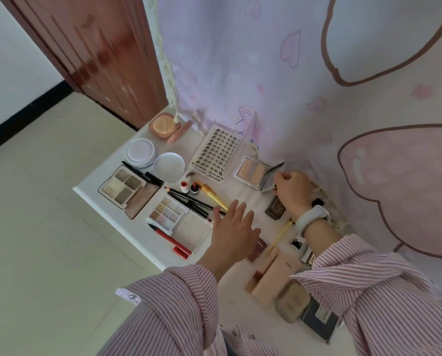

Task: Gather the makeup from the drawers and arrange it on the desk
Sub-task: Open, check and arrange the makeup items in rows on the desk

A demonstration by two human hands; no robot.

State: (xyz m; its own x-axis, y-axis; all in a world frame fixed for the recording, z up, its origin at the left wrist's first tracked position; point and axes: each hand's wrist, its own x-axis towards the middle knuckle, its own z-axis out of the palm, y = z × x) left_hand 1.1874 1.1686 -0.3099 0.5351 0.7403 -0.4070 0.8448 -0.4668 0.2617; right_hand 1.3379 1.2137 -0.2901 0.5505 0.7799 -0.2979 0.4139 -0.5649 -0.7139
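Pinching the hinged lid of a small square blush compact near the desk's back edge, the right hand curls its fingers round the mirrored flap. Left hand hovers flat, fingers straight and spread, holding nothing, above bare white desk surface mid-way. Glossy palettes, round plastic powder pots, a clear lash tray and slim pencils crowd the left corner; boxy beige tubes lie by the front edge under the striped sleeves
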